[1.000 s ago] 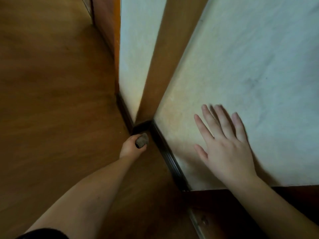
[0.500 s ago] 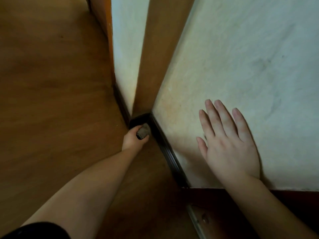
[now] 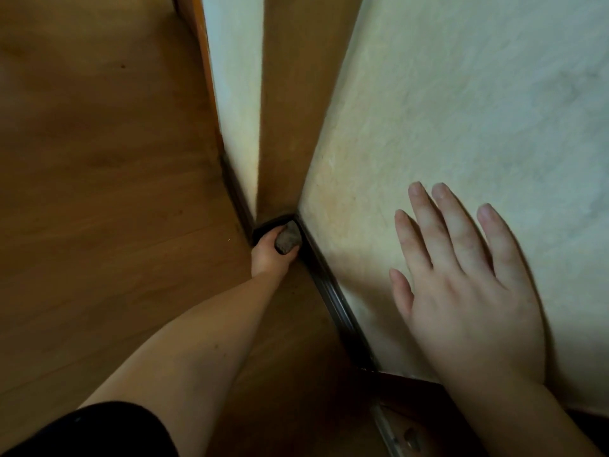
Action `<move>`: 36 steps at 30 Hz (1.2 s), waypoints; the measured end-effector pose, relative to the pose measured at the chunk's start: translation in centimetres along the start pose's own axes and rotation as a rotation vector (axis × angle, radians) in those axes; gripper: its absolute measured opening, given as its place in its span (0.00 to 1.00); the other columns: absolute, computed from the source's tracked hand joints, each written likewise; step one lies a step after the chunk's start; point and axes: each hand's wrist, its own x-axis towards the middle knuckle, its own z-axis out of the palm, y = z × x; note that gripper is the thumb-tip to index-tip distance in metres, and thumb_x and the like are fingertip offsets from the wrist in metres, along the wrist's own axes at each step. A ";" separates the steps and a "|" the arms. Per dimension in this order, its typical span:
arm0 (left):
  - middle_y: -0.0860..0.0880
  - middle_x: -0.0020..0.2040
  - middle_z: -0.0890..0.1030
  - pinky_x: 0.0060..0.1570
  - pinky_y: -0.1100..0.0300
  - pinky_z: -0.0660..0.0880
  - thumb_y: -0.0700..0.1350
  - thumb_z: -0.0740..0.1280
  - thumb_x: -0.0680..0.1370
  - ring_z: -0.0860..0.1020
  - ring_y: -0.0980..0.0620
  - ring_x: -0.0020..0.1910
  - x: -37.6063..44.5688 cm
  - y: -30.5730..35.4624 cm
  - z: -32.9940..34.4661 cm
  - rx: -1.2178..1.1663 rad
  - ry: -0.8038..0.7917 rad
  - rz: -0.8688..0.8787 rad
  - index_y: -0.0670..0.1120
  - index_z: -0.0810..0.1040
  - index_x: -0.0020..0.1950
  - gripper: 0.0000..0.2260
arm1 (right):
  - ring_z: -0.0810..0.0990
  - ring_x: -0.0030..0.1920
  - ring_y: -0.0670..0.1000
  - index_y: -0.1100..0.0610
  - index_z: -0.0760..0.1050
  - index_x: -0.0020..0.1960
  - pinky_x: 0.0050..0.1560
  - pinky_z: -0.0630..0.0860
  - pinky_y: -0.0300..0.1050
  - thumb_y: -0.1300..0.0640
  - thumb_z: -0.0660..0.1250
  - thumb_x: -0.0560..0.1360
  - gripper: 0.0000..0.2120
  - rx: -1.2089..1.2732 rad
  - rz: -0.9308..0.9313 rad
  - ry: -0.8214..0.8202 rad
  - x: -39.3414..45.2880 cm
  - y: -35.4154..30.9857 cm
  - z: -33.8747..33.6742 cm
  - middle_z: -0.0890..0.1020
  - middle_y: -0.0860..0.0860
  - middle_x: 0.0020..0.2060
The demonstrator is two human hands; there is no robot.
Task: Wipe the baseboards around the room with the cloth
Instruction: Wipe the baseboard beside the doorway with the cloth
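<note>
the left hand (image 3: 268, 255) is reaching down to the inner corner where the baseboard (image 3: 333, 296) is meeting the floor (image 3: 99, 192), gripping a wadded cloth (image 3: 287, 239) that is touching the baseboard. to the right and higher, the right hand (image 3: 461, 291) is lying flat on the wall (image 3: 461, 110) above the baseboard. a wooden post (image 3: 290, 110) is standing in the corner behind the cloth.

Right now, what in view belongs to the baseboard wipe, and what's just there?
Job:
- cloth, wadded, pushed into the corner
- left hand, gripping the cloth
- baseboard, dark strip along the wall foot

Just there:
- right hand, flat on the wall
- floor
- wood post at the corner
- metal plate, bottom edge
</note>
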 end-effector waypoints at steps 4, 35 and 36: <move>0.46 0.67 0.78 0.62 0.59 0.69 0.48 0.75 0.75 0.75 0.45 0.66 -0.4 -0.1 0.4 -0.032 -0.034 -0.060 0.50 0.72 0.73 0.27 | 0.37 0.80 0.58 0.59 0.44 0.81 0.75 0.29 0.57 0.47 0.34 0.82 0.31 -0.010 0.007 -0.007 0.1 -0.1 -0.3 0.38 0.60 0.80; 0.50 0.64 0.79 0.62 0.64 0.71 0.49 0.75 0.74 0.77 0.54 0.62 -21.7 -6.7 7.0 0.201 -0.596 0.189 0.50 0.76 0.68 0.23 | 0.42 0.80 0.57 0.57 0.63 0.77 0.75 0.33 0.54 0.40 0.41 0.81 0.33 0.097 0.024 0.013 0.2 -0.4 -0.5 0.48 0.58 0.81; 0.50 0.64 0.79 0.62 0.65 0.71 0.49 0.75 0.74 0.77 0.54 0.62 -20.8 -6.7 6.3 0.232 -0.611 0.224 0.49 0.77 0.68 0.23 | 0.43 0.80 0.58 0.57 0.64 0.77 0.75 0.33 0.54 0.40 0.42 0.81 0.33 0.106 0.022 0.014 0.3 -0.3 -0.5 0.49 0.58 0.81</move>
